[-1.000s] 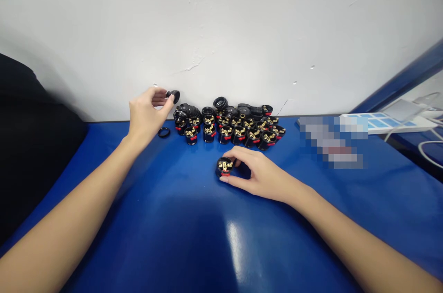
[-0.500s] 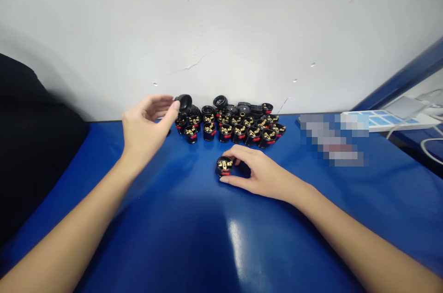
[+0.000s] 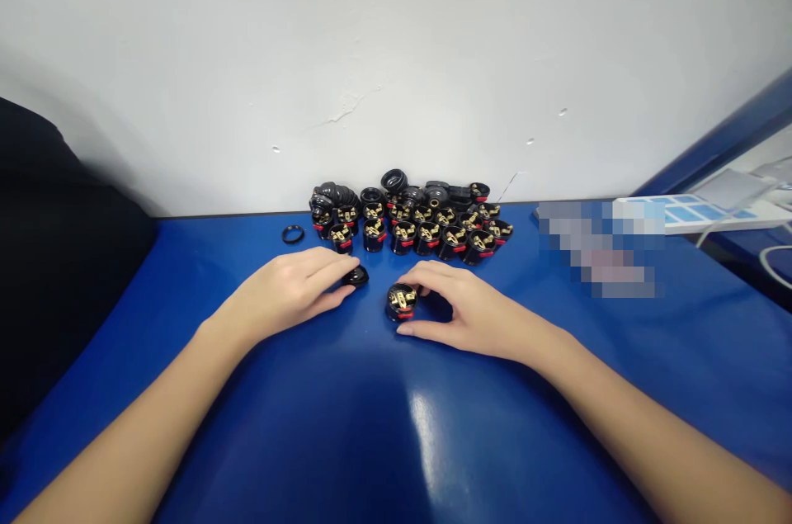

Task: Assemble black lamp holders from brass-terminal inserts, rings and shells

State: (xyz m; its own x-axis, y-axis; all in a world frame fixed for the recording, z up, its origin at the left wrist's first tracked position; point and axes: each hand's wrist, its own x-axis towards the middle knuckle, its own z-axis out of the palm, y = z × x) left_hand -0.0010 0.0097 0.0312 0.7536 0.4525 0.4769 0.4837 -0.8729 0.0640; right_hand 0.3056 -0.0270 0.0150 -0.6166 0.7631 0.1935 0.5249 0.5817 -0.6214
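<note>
My right hand (image 3: 454, 303) holds a round black socket housing (image 3: 402, 303) on the blue table, thumb in front and fingers behind. Brass contacts show in its open top, and a red tab sits on its side. My left hand (image 3: 303, 289) grips a small round black cap (image 3: 355, 276) between thumb and fingers, a little left of the housing and apart from it. The cap's underside is hidden. Beyond both hands stand several similar black housings (image 3: 404, 238) in rows, with brass contacts and red tabs.
Behind the rows, against the white wall (image 3: 396, 54), lie stacked ribbed black caps (image 3: 337, 195). A black ring (image 3: 293, 234) lies flat on the table (image 3: 297, 417) to the left. A white-and-blue panel (image 3: 686, 213) and a blurred-out item (image 3: 594, 252) are at right; dark cloth (image 3: 55, 260) hangs at left.
My left hand has come down and toward me from the back pile, carrying the black cap close to the housing. The black ring is now uncovered. My right hand stays on the housing.
</note>
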